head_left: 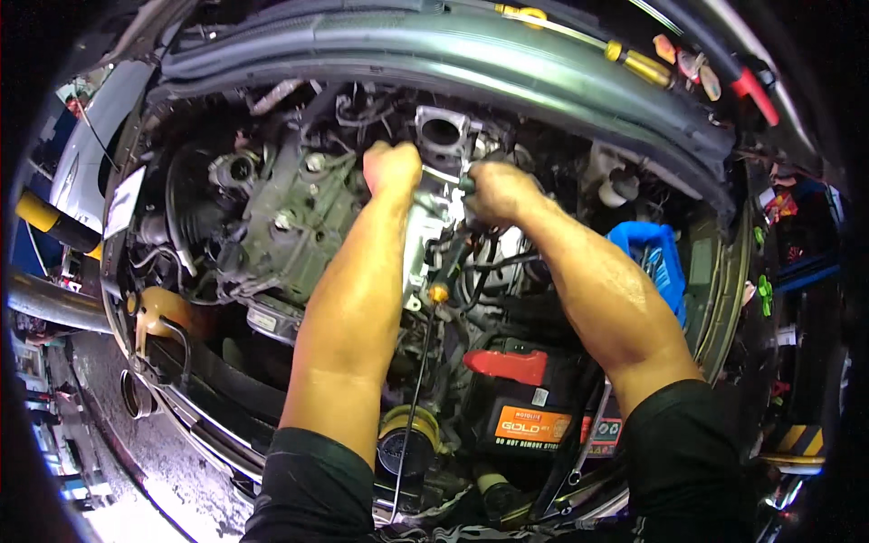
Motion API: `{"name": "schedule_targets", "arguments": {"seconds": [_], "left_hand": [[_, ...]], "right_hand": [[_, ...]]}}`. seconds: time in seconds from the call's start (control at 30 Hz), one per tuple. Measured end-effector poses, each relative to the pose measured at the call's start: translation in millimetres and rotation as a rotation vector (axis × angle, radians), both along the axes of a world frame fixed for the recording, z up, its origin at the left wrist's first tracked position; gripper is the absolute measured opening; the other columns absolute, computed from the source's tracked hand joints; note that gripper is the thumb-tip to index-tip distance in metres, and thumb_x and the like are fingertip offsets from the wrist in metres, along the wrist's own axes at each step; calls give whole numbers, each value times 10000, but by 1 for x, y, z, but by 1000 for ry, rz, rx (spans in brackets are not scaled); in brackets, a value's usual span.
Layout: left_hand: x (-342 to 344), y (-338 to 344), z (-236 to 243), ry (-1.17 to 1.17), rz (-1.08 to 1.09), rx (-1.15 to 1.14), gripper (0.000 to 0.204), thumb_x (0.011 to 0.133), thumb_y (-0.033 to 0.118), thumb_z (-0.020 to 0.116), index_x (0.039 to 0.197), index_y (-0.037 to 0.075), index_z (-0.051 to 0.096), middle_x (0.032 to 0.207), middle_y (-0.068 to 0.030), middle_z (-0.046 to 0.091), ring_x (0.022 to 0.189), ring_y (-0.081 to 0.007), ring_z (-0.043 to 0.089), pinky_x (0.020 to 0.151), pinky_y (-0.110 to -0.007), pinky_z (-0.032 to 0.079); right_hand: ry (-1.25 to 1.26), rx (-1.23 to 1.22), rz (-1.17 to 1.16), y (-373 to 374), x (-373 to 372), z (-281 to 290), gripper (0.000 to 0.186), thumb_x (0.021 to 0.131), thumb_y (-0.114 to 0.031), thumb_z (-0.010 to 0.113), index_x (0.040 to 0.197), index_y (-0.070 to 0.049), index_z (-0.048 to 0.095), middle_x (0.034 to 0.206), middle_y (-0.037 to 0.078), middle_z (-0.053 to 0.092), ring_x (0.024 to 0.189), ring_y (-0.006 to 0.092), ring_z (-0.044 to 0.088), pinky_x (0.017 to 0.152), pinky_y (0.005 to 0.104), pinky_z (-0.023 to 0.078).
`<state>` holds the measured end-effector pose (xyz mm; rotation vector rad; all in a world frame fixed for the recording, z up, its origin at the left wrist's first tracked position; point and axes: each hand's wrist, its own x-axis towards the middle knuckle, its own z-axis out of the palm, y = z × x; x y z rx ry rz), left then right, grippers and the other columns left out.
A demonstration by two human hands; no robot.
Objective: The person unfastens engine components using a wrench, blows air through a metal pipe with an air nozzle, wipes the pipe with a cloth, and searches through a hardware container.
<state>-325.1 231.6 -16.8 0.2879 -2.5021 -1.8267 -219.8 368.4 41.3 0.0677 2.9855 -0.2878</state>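
Both arms reach deep into an open engine bay. My left hand [394, 169] is closed in a fist beside the engine's valve cover [303, 222]; whatever its fingers hold is hidden. Closed as well, my right hand [502, 192] is just across from it, with a small dark piece showing at its fingertips that I cannot make out. Between and below the hands lies a bright silver metal part [418, 244]. A throttle body [442, 129] with a round opening sits just beyond them. An orange-tipped dipstick [439, 293] stands nearer to me.
A black battery [529, 412] with a red terminal cover [507, 364] is at the near right. A blue tray [644, 249] of metal tools sits beyond my right forearm. A yellow-handled screwdriver [641, 63] lies along the far edge. A wrench [579, 462] rests by the battery.
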Motion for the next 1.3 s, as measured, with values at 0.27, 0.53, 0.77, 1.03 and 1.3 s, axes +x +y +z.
{"name": "schedule_targets", "arguments": {"seconds": [0.27,0.53,0.77,1.03,1.3], "left_hand": [[-3,-2,10,-443,94,1097,55,828,102,494,811,71,536,687,-67,528,473,-197,493,408,-316,407],[7,1,2,-181,18,677,168,815,171,593,830,13,537,683,-102,526,497,-186,472,413,-331,353],[-3,5,-6,-59,97,169,281,687,193,579,800,-63,607,836,-275,647,796,-380,647,748,-404,491],[-1,1,-6,-108,41,272,283,678,162,561,851,-52,629,907,-290,645,919,-401,637,816,-392,480],[3,-4,9,-108,-63,56,337,656,145,566,927,-44,633,962,-281,646,986,-384,627,864,-398,477]], "right_hand": [[84,369,210,-43,-21,89,176,718,-124,628,868,-47,678,877,162,683,856,321,664,738,412,539],[-58,267,134,-16,-16,56,265,714,-216,651,902,-31,673,903,200,671,898,342,647,807,415,517],[-124,408,165,-31,-4,85,386,734,-280,697,1040,-48,659,1012,171,672,975,314,641,854,398,516],[142,364,292,-38,6,80,621,681,-349,777,1098,24,508,1178,232,570,1116,335,559,926,416,465],[410,247,311,-24,12,92,659,608,-334,840,1099,-11,541,1023,188,623,990,344,602,860,411,484]]}}
